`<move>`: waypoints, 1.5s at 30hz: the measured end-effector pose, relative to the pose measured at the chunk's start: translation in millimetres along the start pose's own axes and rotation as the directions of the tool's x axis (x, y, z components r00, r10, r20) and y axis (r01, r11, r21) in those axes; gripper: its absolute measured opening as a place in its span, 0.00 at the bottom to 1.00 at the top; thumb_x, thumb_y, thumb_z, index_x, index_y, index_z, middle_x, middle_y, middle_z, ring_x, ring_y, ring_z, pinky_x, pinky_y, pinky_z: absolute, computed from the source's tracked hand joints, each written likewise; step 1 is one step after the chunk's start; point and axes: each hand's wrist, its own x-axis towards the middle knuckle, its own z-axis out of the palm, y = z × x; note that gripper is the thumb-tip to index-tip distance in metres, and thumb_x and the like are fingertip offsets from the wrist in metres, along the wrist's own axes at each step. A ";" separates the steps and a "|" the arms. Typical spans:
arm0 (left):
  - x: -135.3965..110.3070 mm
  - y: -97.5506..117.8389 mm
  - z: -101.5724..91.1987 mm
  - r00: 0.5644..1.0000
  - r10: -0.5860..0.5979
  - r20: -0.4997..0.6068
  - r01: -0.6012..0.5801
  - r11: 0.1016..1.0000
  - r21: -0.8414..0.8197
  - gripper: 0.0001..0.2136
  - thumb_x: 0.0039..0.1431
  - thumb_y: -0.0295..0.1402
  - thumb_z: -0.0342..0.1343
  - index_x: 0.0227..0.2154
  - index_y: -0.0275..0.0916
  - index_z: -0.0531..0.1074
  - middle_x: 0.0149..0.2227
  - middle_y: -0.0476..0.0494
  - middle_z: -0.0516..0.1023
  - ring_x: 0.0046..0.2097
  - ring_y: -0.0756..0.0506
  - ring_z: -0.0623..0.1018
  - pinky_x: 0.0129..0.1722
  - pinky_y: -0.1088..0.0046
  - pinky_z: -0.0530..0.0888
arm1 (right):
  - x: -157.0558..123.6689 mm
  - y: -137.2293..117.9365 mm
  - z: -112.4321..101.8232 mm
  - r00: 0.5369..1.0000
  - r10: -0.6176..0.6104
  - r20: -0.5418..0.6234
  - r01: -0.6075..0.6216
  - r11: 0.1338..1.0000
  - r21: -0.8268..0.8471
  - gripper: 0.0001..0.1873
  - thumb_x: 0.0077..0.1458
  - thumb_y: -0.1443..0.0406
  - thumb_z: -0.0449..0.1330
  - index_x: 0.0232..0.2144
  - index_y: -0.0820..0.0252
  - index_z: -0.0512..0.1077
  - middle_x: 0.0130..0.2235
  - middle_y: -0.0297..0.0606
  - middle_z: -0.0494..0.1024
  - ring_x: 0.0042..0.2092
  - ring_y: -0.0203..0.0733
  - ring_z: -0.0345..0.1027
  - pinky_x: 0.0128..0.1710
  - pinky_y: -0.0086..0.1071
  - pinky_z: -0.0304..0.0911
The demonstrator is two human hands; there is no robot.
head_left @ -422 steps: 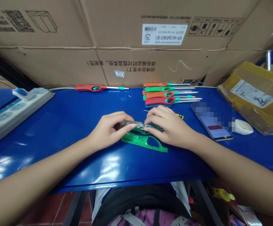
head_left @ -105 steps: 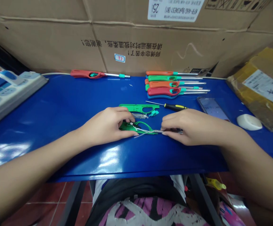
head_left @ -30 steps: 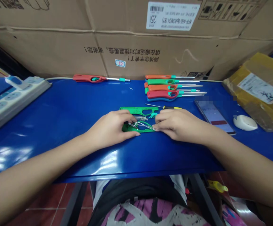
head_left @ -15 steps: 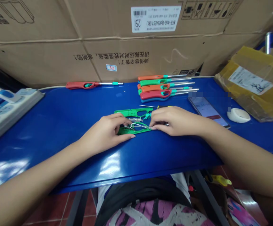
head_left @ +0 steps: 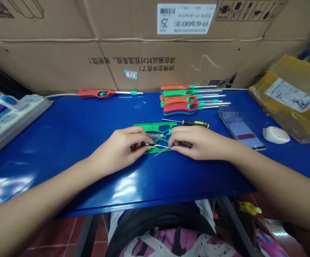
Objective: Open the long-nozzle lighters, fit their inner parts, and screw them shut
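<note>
My left hand [head_left: 129, 148] pinches a small dark part joined to thin white wires [head_left: 157, 145]. The other end of the wires is pinched in my right hand [head_left: 191, 142], and a thin clear strand slants down to the left from it. Under both hands lies one green lighter shell half [head_left: 158, 150] with a trigger loop. A second green shell half [head_left: 155, 127] is just behind it. Between them rest a clear, silvery part [head_left: 156, 135] and a small teal piece [head_left: 169, 132], partly covered by my right fingers.
Several assembled lighters [head_left: 181, 106] are grouped at the back, with a red lighter [head_left: 97, 93] to their left. A screwdriver [head_left: 194, 123], phone [head_left: 242, 128] and white mouse [head_left: 276, 135] lie rightward. A power strip [head_left: 18, 114] is left; a large cardboard box [head_left: 133, 50] stands behind.
My left hand has lifted the dark part with the wires slightly off the green shell. My right hand has drawn the wires straighter, and the clear strand now shows. The view shifted a little.
</note>
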 end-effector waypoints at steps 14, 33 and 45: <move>-1.3 3.1 2.7 0.997 -0.058 -0.057 0.055 0.997 -0.050 0.07 0.64 0.28 0.59 0.42 0.34 0.81 0.35 0.46 0.80 0.29 0.53 0.75 0.32 0.80 0.73 | 0.9 -3.3 -0.1 0.999 0.038 0.018 -0.037 0.999 -0.017 0.05 0.60 0.72 0.59 0.39 0.60 0.72 0.37 0.34 0.74 0.35 0.35 0.66 0.35 0.28 0.59; 0.5 -3.5 9.6 0.950 -0.300 -0.081 0.257 0.904 -0.341 0.07 0.59 0.33 0.65 0.39 0.40 0.85 0.37 0.43 0.85 0.34 0.48 0.82 0.29 0.76 0.75 | -0.3 -3.7 -1.5 0.993 0.117 0.009 -0.116 0.992 -0.057 0.05 0.63 0.65 0.61 0.42 0.58 0.72 0.37 0.33 0.76 0.33 0.35 0.66 0.32 0.28 0.57; 0.5 5.8 11.4 0.969 -0.178 -0.170 0.129 0.955 -0.266 0.05 0.59 0.26 0.66 0.37 0.38 0.84 0.34 0.48 0.84 0.30 0.54 0.77 0.31 0.82 0.73 | 7.9 3.5 21.3 0.991 0.019 -0.130 -0.022 1.000 -0.019 0.11 0.69 0.63 0.56 0.45 0.60 0.76 0.43 0.41 0.79 0.45 0.42 0.74 0.44 0.34 0.67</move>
